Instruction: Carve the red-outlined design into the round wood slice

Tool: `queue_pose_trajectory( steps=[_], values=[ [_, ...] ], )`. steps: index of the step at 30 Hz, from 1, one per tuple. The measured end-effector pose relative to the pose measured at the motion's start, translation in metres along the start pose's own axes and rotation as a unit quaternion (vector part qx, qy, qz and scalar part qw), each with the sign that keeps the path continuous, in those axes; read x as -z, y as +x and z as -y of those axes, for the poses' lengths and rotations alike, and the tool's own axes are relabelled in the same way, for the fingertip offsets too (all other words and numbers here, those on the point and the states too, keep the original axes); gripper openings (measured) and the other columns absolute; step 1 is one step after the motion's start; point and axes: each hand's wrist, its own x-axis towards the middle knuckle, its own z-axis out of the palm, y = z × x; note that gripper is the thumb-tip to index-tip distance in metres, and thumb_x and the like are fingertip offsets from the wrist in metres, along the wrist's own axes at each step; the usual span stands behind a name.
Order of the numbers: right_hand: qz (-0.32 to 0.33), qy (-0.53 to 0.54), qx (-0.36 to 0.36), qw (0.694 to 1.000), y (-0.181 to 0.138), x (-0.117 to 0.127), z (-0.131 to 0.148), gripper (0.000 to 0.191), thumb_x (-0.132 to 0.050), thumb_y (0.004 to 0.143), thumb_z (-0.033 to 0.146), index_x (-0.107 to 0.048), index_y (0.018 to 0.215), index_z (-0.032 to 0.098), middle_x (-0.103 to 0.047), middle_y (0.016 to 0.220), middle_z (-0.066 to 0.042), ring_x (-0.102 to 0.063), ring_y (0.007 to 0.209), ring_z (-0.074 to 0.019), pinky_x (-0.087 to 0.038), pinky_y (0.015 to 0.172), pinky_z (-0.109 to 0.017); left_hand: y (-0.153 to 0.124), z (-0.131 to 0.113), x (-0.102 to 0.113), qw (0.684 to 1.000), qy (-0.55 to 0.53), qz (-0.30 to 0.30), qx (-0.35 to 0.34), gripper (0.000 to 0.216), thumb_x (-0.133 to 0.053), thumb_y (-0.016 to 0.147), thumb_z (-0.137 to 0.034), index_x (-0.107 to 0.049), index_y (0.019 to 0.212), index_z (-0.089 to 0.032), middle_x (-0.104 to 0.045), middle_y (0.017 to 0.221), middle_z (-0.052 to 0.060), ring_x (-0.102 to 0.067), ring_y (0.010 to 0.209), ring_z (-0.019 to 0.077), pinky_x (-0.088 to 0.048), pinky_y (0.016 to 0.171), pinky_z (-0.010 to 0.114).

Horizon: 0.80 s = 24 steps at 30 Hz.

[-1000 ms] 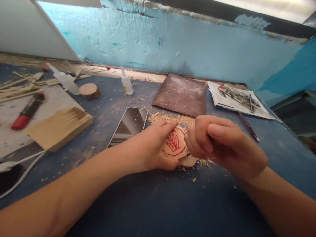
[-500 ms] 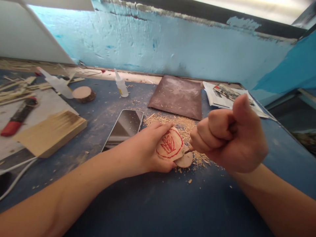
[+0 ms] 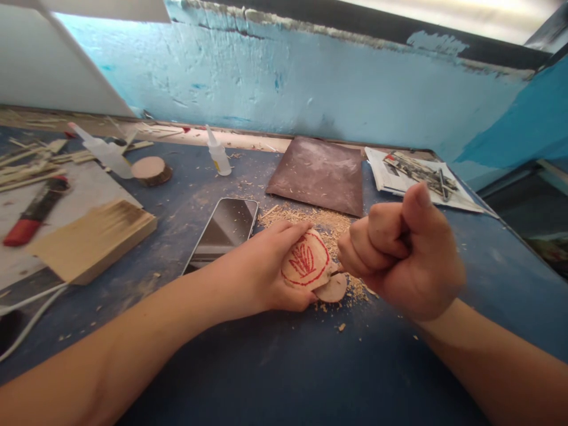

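My left hand (image 3: 261,269) grips a round wooden slice (image 3: 306,260) with a red drawing and a red ring on its face, tilted up off the blue table (image 3: 266,361). My right hand (image 3: 402,254) is a fist with the thumb up, pressed against the slice's right edge; a thin tool tip shows beneath the fist, the rest is hidden. A smaller wooden piece (image 3: 332,289) lies under the slice among wood shavings (image 3: 328,222).
A phone (image 3: 222,231) lies left of my hands. Behind are a brown sandpaper sheet (image 3: 317,174), a glue bottle (image 3: 217,152), a wood slice (image 3: 151,169), a wooden block (image 3: 91,236), a red-handled cutter (image 3: 31,213), sticks, and a newspaper (image 3: 421,177) with tools.
My right hand turned from lying over the slice to an upright fist with the thumb raised, then sank slightly. The view shifted a little; the left hand stayed on the slice.
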Motion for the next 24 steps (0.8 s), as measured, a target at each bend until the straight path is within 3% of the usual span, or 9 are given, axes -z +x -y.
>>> queue_pose_trajectory(
  steps=[6, 10, 14, 24],
  values=[
    [-0.081, -0.005, 0.008, 0.997, 0.001, -0.016, -0.01, 0.067, -0.066, 0.112, 0.048, -0.037, 0.056, 0.023, -0.021, 0.054, 0.006, -0.02, 0.046, -0.0102, -0.02, 0.043, -0.031, 0.0, 0.001, -0.001, 1.0, 0.013, 0.008, -0.017, 0.087, -0.091, 0.072, -0.047, -0.066, 0.153, -0.024, -0.061, 0.155, 0.017, -0.061, 0.145, 0.0441, -0.049, 0.129, 0.062],
    [-0.109, 0.034, -0.004, 0.993, 0.012, -0.018, -0.02, 0.068, -0.073, 0.108, 0.052, -0.037, 0.057, 0.024, -0.019, 0.055, 0.008, -0.016, 0.044, -0.0077, -0.019, 0.04, -0.027, 0.001, 0.002, -0.001, 1.0, 0.015, 0.005, -0.022, 0.088, -0.092, 0.071, -0.045, -0.064, 0.152, -0.027, -0.063, 0.15, 0.015, -0.063, 0.14, 0.0431, -0.051, 0.127, 0.064],
    [-0.083, 0.038, -0.012, 0.996, 0.017, -0.014, -0.025, 0.072, -0.073, 0.106, 0.058, -0.032, 0.057, 0.025, -0.016, 0.053, 0.009, -0.012, 0.042, -0.0071, -0.018, 0.038, -0.026, 0.003, 0.003, -0.001, 1.0, 0.011, 0.011, -0.027, 0.081, -0.091, 0.071, -0.046, -0.067, 0.145, -0.025, -0.064, 0.142, 0.016, -0.066, 0.134, 0.0426, -0.054, 0.123, 0.065],
    [0.027, 0.006, 0.015, 1.0, 0.0, 0.0, -0.001, 0.068, -0.059, 0.114, 0.052, -0.031, 0.06, 0.023, -0.021, 0.051, 0.006, -0.022, 0.042, -0.0101, -0.027, 0.041, -0.028, 0.0, 0.006, -0.002, 1.0, 0.004, 0.001, -0.023, 0.101, -0.094, 0.068, -0.045, -0.059, 0.161, -0.029, -0.063, 0.152, 0.015, -0.064, 0.144, 0.0436, -0.047, 0.132, 0.063]
  ],
)
